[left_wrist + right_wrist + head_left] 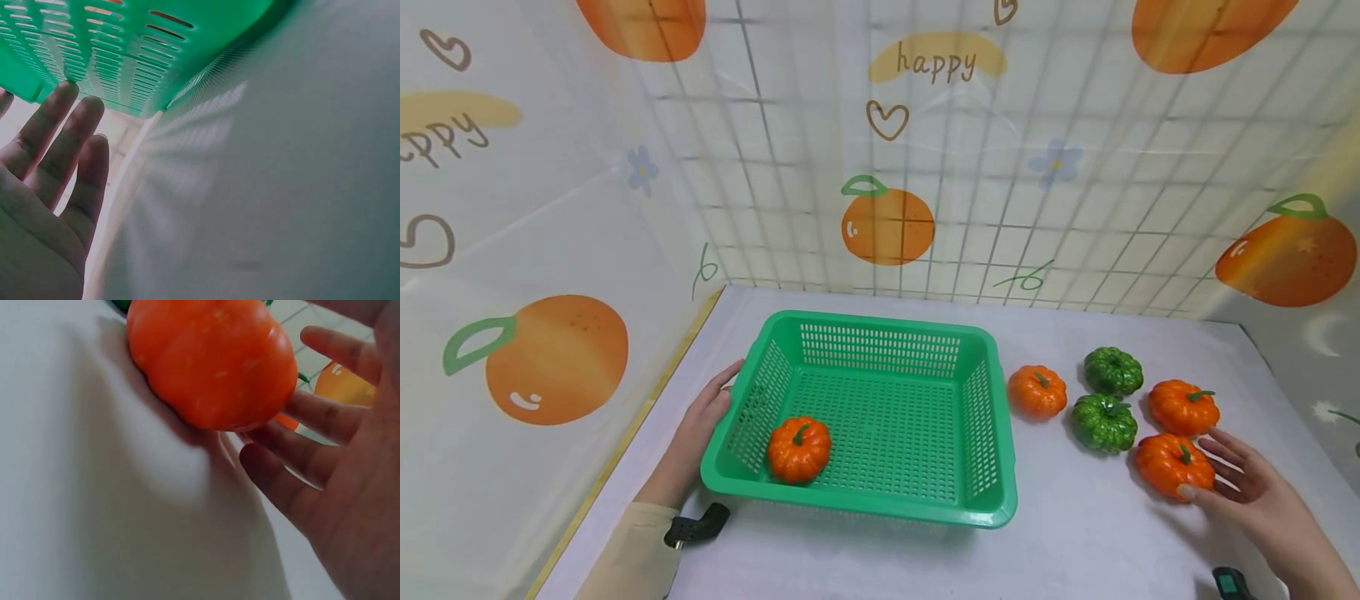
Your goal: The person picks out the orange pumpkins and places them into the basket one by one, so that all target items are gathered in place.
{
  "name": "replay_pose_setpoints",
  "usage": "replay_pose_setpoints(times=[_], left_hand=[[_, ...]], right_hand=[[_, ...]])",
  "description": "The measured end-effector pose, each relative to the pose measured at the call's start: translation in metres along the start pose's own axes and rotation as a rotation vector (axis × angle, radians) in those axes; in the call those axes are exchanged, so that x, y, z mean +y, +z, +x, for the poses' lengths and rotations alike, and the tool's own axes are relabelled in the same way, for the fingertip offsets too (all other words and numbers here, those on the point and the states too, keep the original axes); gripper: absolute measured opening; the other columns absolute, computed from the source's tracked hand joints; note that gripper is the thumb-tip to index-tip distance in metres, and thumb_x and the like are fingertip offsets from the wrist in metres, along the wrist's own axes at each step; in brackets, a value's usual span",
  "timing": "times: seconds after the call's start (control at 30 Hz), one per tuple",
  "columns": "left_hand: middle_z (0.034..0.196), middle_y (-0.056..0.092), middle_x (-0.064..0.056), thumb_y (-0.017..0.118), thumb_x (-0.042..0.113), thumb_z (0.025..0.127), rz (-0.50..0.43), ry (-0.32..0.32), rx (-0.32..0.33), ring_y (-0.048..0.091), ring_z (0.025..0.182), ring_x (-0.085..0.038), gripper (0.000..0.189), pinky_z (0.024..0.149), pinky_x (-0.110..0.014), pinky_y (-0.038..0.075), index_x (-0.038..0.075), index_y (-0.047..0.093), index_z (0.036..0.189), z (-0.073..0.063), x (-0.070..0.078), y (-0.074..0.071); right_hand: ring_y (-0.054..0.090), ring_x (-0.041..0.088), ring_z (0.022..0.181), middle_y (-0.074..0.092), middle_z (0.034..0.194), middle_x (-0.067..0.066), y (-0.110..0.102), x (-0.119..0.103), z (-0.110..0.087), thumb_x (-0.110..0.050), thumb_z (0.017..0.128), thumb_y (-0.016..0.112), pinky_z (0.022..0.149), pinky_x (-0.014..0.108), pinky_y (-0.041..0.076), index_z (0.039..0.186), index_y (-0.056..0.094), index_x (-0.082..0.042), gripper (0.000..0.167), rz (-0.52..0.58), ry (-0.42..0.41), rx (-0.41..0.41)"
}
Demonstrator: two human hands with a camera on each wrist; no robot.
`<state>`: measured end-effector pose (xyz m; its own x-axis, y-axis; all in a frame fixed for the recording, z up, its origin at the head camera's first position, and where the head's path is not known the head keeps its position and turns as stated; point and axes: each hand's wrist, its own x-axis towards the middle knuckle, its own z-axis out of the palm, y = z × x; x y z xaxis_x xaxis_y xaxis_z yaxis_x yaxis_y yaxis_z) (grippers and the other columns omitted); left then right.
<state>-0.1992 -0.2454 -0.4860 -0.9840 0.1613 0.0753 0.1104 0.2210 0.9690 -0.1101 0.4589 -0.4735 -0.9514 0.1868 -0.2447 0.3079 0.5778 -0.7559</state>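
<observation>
A green plastic basket (887,508) holds one small orange pumpkin (799,450) in its near left corner. At the basket's left side is my left hand (700,425), its fingers extended along the outer wall; the left wrist view shows these fingers (84,134) against the slotted side. My right hand (1251,483) is spread at the right side of the nearest orange pumpkin (1174,467), thumb in front and fingers behind. From the right wrist, the fingertips appear right at that pumpkin's (212,362) surface, loosely extended.
Between the basket and my right hand lie another orange pumpkin (1037,392) and two green pumpkins (1112,372). One more orange pumpkin (1183,407) sits just behind the one at my right hand. A printed curtain (955,167) borders the white table (1060,533) at the back.
</observation>
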Motion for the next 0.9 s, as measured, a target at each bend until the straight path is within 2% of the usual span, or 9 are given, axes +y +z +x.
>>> replay_pose_setpoints(times=[0.03,0.17,0.43,0.67,0.9], left_hand=[[0.147,0.044,-0.001,0.033,0.042,0.108,-0.001,-0.002,-0.001,0.046,0.129,-0.021,0.046,0.095,-0.026,0.045,0.038,0.032,0.154,-0.0004,0.0001,0.0001],[0.146,0.046,-0.002,0.032,0.042,0.108,-0.012,-0.005,-0.003,0.047,0.128,-0.022,0.046,0.094,-0.027,0.047,0.038,0.032,0.154,-0.0009,0.0001,0.0000],[0.145,0.046,-0.002,0.033,0.043,0.108,-0.019,-0.005,0.002,0.047,0.127,-0.024,0.046,0.094,-0.028,0.046,0.038,0.033,0.153,0.0018,-0.0036,-0.0015],[0.144,0.047,-0.002,0.033,0.043,0.107,-0.030,-0.010,0.003,0.048,0.125,-0.025,0.046,0.094,-0.030,0.047,0.038,0.033,0.153,0.0025,-0.0037,-0.0022],[0.148,0.043,-0.001,0.034,0.044,0.107,-0.017,-0.012,0.004,0.045,0.129,-0.024,0.046,0.096,-0.032,0.045,0.038,0.034,0.153,0.0017,-0.0037,-0.0012]], right_hand=[[0.026,0.061,0.127,0.010,0.153,0.038,0.0000,-0.0002,0.0008,-0.045,0.087,0.075,0.093,0.065,0.038,0.157,-0.008,-0.005,0.116,0.005,0.012,-0.013],[0.022,0.063,0.128,0.005,0.155,0.037,0.0006,-0.0005,0.0024,-0.046,0.085,0.077,0.094,0.072,0.033,0.156,-0.010,-0.003,0.120,0.011,0.041,-0.049],[0.026,0.061,0.128,0.006,0.153,0.039,0.0032,0.0047,0.0062,-0.053,0.083,0.076,0.095,0.070,0.035,0.157,-0.009,-0.005,0.122,-0.038,0.061,-0.057],[0.029,0.060,0.127,0.014,0.151,0.041,0.0046,0.0036,0.0083,-0.061,0.081,0.073,0.094,0.070,0.037,0.156,-0.003,0.000,0.123,-0.116,0.100,-0.043],[0.028,0.060,0.127,0.014,0.149,0.041,0.0042,0.0041,0.0065,-0.066,0.078,0.072,0.095,0.069,0.036,0.155,-0.001,0.003,0.127,-0.127,0.153,-0.051]])
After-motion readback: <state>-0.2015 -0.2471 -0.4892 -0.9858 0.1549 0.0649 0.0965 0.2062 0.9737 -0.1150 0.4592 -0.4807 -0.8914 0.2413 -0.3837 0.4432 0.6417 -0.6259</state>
